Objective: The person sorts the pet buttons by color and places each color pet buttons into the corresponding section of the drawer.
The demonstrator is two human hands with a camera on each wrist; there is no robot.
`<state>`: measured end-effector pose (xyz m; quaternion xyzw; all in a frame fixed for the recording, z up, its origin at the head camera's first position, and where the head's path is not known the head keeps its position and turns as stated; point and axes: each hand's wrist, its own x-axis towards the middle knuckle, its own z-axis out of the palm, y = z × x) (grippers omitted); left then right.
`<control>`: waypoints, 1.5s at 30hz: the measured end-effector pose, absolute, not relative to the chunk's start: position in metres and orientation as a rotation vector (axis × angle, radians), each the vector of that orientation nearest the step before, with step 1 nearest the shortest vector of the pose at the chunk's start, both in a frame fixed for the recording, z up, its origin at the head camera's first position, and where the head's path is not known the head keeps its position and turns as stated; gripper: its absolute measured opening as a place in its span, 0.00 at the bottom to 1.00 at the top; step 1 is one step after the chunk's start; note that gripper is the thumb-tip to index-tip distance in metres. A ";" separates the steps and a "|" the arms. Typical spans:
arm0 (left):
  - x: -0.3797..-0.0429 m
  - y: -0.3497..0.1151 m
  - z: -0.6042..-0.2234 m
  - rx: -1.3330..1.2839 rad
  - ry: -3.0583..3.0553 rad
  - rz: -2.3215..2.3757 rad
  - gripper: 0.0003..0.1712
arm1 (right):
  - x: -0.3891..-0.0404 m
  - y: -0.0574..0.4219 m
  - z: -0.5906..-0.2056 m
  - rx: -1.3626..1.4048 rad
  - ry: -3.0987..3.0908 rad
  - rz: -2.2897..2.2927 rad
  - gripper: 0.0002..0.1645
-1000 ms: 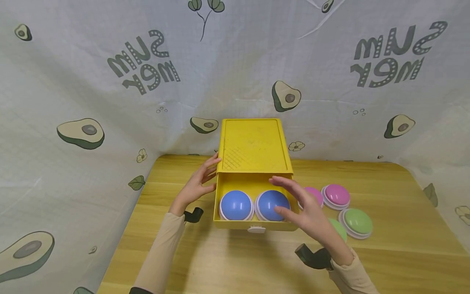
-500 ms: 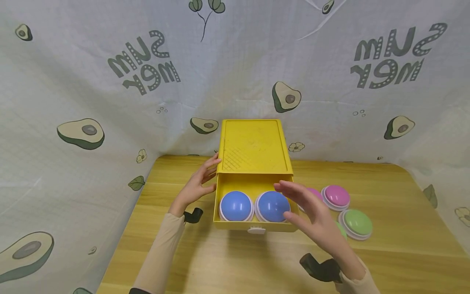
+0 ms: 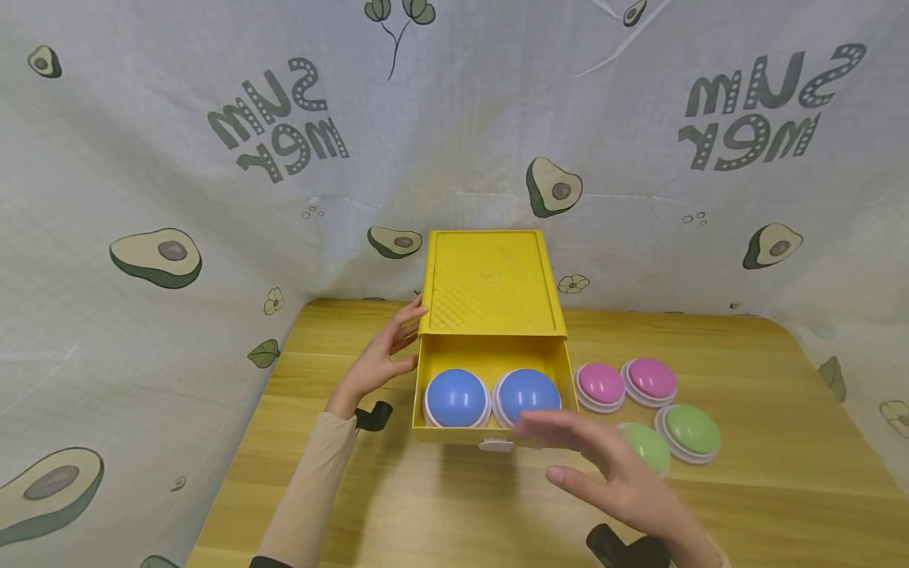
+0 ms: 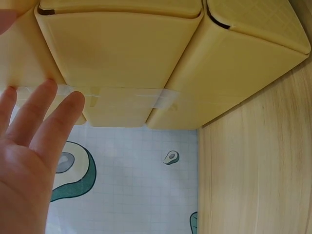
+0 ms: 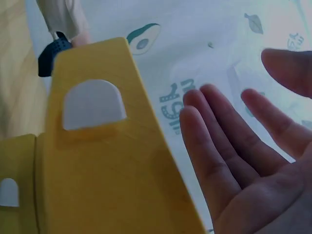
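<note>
A yellow drawer cabinet stands at the table's far side, its top drawer pulled out towards me. Two blue dome buttons on white bases sit side by side in the drawer. My left hand rests with extended fingers along the cabinet's left side; the left wrist view has the fingertips close to the yellow wall. In front of the drawer's right corner, my right hand holds nothing, fingers straight and thumb apart. From the right wrist, a white drawer handle appears beside the fingers.
To the right of the cabinet, two pink dome buttons and two green dome buttons lie on the wooden table. A white avocado-print curtain hangs behind. Another drawer front shows lower in the right wrist view.
My right hand has drawn back from over the right blue button, towards me and out of the drawer. The pink and green buttons show more fully. My left hand stays in place.
</note>
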<state>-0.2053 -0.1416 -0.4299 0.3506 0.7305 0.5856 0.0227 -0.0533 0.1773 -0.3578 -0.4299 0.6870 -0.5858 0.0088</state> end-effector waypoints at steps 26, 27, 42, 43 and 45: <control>-0.205 -0.142 -0.430 1.079 2.255 1.824 0.41 | -0.044 0.160 -0.406 -1.197 1.980 -1.735 0.35; -0.205 -0.142 -0.430 1.086 2.252 1.825 0.41 | -0.044 0.160 -0.406 -1.185 1.978 -1.740 0.35; -0.206 -0.143 -0.432 1.090 2.251 1.823 0.41 | -0.046 0.157 -0.414 -1.144 1.981 -1.771 0.36; -0.206 -0.143 -0.432 1.091 2.251 1.823 0.41 | -0.046 0.157 -0.414 -1.129 1.979 -1.772 0.36; -0.206 -0.142 -0.432 1.089 2.249 1.824 0.41 | -0.045 0.157 -0.415 -1.090 1.978 -1.777 0.36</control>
